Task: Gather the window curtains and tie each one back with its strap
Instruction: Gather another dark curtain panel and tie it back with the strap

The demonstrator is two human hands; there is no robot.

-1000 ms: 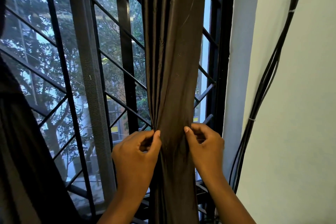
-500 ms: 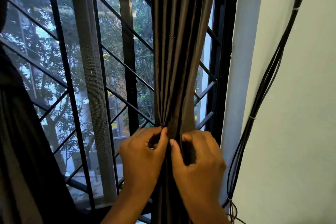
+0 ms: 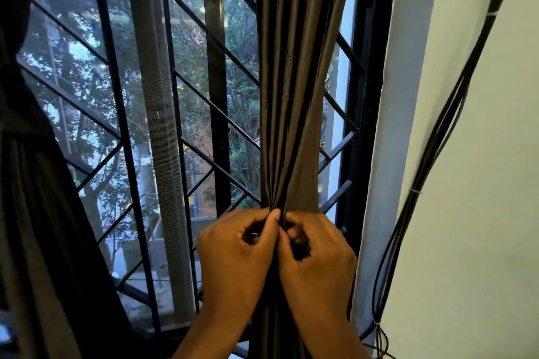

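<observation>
A brown curtain (image 3: 294, 73) hangs bunched into narrow pleats in front of the right side of the window. My left hand (image 3: 236, 259) and my right hand (image 3: 315, 259) wrap round it from either side at waist height, fingers curled, thumbs meeting at the front of the bundle. Something dark shows inside both fists; whether it is a strap I cannot tell. A second dark curtain (image 3: 38, 227) hangs at the far left edge.
Black window grille bars (image 3: 116, 114) with diagonal struts run behind the curtain, with a grey mesh strip (image 3: 159, 125) upright between them. A bundle of black cables (image 3: 443, 131) runs down the white wall (image 3: 481, 183) at right.
Both hands have come together, squeezing the curtain from a wide band into a tight bundle. The thumbs, apart a second ago, now meet at its front.
</observation>
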